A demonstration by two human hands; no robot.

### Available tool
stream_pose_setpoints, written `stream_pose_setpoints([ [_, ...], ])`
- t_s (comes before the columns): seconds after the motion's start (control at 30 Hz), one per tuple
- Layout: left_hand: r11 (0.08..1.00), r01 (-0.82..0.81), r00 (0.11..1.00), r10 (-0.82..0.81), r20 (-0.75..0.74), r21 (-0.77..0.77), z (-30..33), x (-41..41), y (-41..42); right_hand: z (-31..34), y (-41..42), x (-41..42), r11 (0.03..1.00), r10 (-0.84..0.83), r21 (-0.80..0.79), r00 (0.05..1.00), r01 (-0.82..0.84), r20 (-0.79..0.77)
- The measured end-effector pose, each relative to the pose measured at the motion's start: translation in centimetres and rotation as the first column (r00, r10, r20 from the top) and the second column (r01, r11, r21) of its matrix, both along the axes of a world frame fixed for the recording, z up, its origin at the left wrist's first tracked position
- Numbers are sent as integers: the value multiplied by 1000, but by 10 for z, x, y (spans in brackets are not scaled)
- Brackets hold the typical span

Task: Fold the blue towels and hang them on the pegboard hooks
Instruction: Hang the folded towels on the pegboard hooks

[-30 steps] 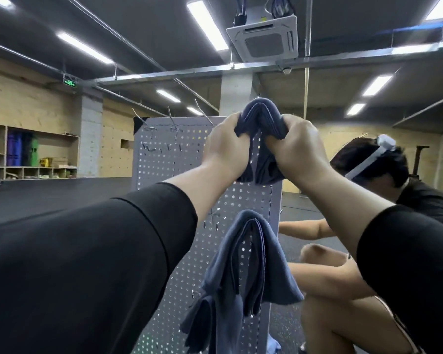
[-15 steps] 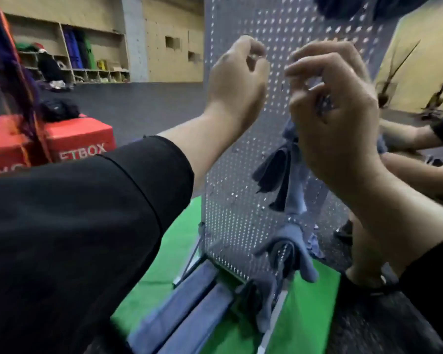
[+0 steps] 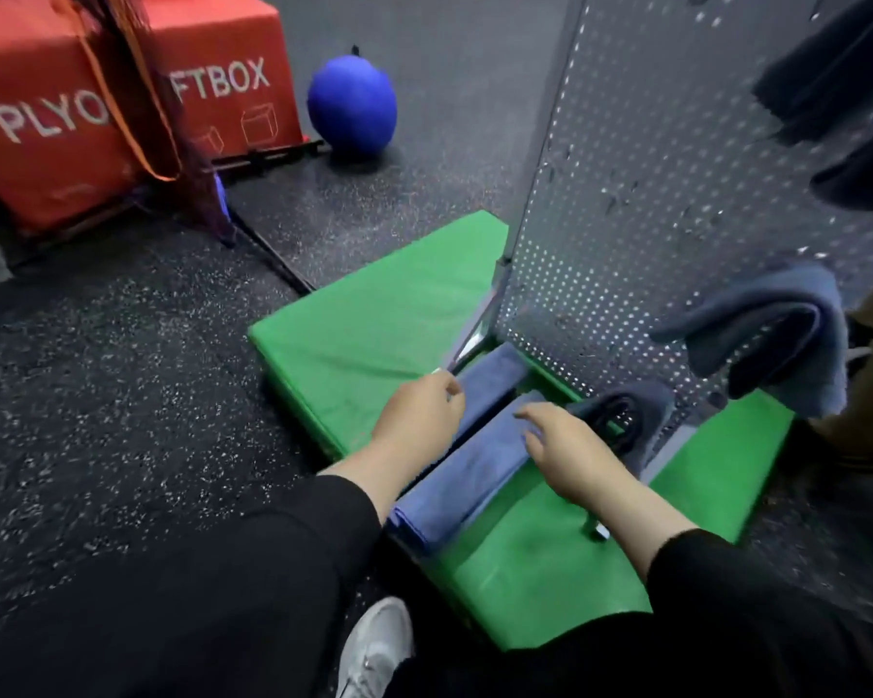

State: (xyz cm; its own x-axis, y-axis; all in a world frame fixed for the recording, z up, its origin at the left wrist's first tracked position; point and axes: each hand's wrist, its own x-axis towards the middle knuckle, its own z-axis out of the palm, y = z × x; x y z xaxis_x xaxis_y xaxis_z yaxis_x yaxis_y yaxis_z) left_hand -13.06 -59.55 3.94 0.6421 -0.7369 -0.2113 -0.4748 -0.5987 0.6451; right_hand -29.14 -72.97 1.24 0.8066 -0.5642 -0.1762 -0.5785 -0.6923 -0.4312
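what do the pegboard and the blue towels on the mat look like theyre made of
Pegboard: looks like grey painted sheet metal, thin and rigid, with even punched holes and a dull sheen.
Blue towels: soft matte cloth, probably microfibre or terry, folded with rounded edges. The weave is too blurred to tell.

A single head-worn wide-angle camera looks steeply down and forward, close over both forearms. The perforated grey metal pegboard (image 3: 651, 193) rises at two o'clock, the green padded floor mat (image 3: 374, 324) lies at twelve, the red fabric-covered box (image 3: 71, 118) at ten. The edges look blurred, perhaps from motion.
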Motion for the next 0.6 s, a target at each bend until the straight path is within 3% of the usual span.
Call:
stream_pose_setpoints([
  [0.13,940,219,971,-235,34,262,-66,-5,2,-63,-14,-2,998,51,61,943,-32,-329],
  [0.23,907,273,943,-318,97,321,-87,-18,-10,-75,-21,5,997,69,62,890,-46,-451],
  [0.37,915,233,952,-284,116,329,-103,-33,-30,-86,-17,8,993,113,82,869,-83,-482],
  [0.47,935,115,972,-176,157,334,-109,-36,-39,-93,-17,8,992,125,89,874,-94,-470],
  [0.6,931,79,985,-127,115,357,-118,-35,-45,-100,-18,10,991,132,95,873,-99,-469],
])
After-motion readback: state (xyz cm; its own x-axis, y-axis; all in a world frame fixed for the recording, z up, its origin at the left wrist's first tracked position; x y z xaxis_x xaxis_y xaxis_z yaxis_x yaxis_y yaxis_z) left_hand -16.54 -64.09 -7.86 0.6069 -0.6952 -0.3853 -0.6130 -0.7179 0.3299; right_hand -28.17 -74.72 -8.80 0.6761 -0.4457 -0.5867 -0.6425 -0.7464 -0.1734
